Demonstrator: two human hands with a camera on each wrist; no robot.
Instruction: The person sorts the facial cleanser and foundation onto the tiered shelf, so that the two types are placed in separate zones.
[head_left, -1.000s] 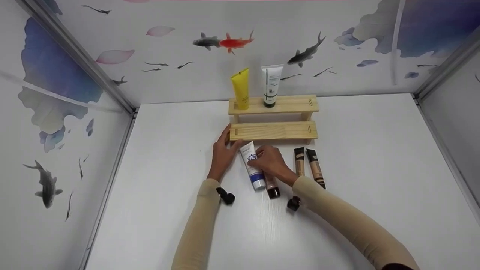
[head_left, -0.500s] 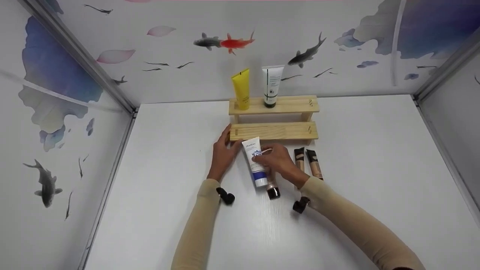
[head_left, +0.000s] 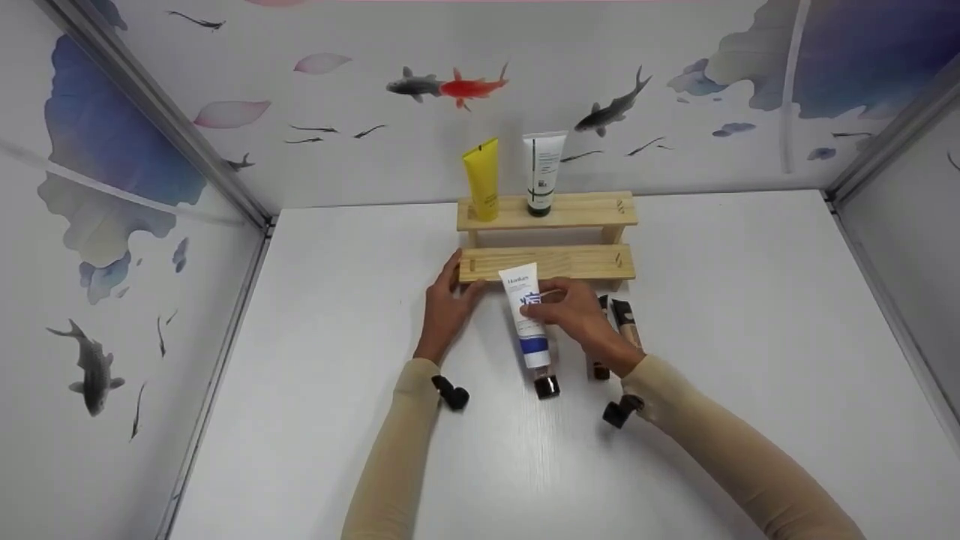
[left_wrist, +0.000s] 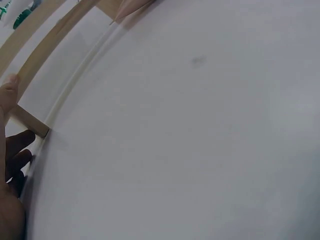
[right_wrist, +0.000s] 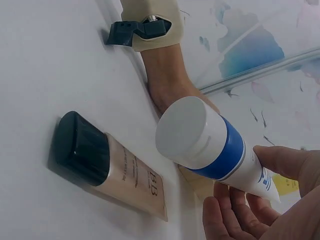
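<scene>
My right hand (head_left: 585,315) pinches a white squeeze tube (head_left: 534,343) with a blue band, thumb on its front and fingers behind. The tube's cap end points down toward me, and its flat end overlaps the lower step of a two-step wooden stand (head_left: 585,262). In the right wrist view the white cap (right_wrist: 182,130) is raised over a tan BB cream tube (right_wrist: 136,175) lying on the table. My left hand (head_left: 448,309) grips the lower step's left end; the left wrist view shows its thumb (left_wrist: 10,87) on the plank and fingers by the stand's leg.
A yellow tube (head_left: 484,184) and a white tube with a dark cap (head_left: 543,172) stand on the upper step. Two slim beige-and-black tubes (head_left: 626,319) lie right of centre, partly behind my right hand. Printed wall panels (head_left: 337,97) border the white table.
My right hand has lifted the white tube off the table and carried it right and toward the stand, turning it more upright. The left hand stays in place.
</scene>
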